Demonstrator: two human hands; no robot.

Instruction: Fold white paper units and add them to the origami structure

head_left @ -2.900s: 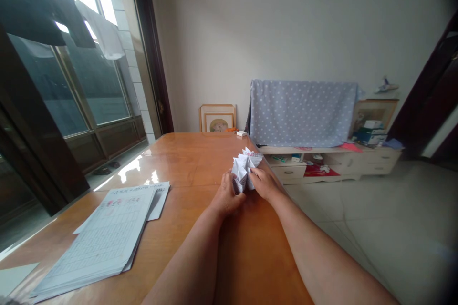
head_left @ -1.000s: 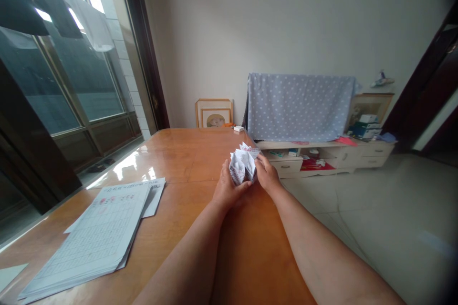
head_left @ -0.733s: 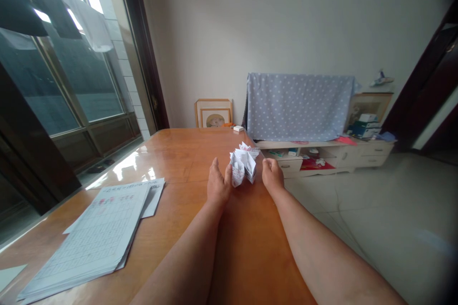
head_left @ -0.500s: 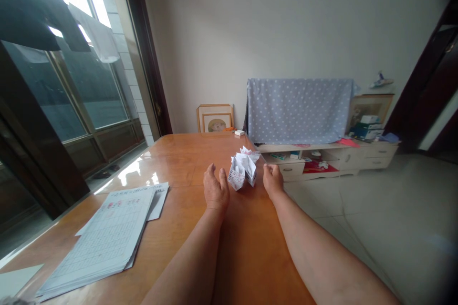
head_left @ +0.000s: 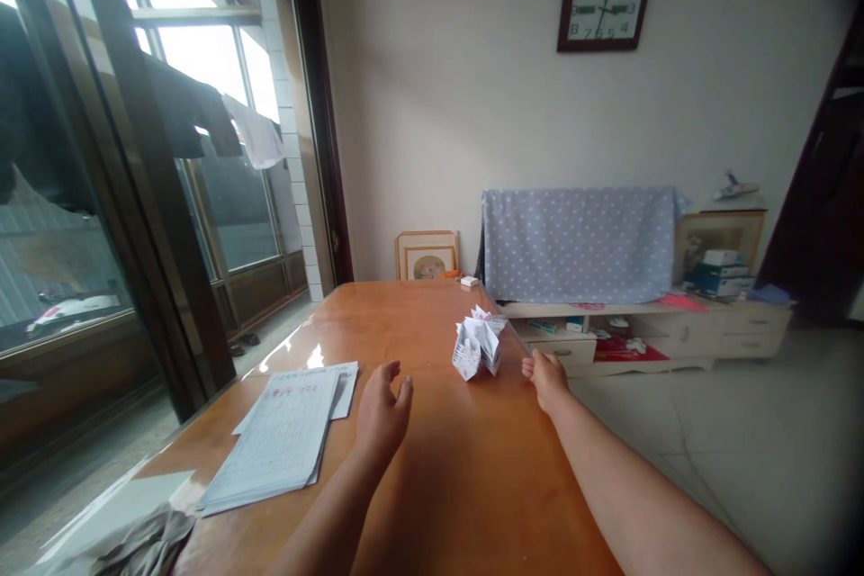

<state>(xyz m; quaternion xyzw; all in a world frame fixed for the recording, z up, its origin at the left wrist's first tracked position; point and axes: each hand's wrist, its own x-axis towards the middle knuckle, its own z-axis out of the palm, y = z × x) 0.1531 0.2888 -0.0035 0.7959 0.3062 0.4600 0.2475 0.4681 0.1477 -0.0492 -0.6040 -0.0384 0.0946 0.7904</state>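
Observation:
Several folded paper pieces (head_left: 476, 344), white with printed lines and red marks, stand clustered near the right edge of the wooden table (head_left: 405, 315). To their left, my left hand (head_left: 384, 400) is held over the table with thumb and fingers apart and nothing in it. My right hand (head_left: 545, 378) is on the other side of the cluster, by the table's right edge. Its fingers are curled in, and whether anything is between them is hidden. Neither hand touches the folded paper. A stack of lined sheets (head_left: 276, 441) lies left of my left hand.
At the near left lie a pale sheet (head_left: 128, 513) and a crumpled grey cloth (head_left: 148, 544). A small white box (head_left: 469, 282) sits at the table's far end. Beyond the right edge stands a low cabinet (head_left: 695, 333) with a dotted blue cloth (head_left: 580, 243) above it.
My head view has tilted up and turned left. My left hand has drawn away from the folded paper toward the lined sheets; my right hand has moved slightly outward. The folded paper stays put.

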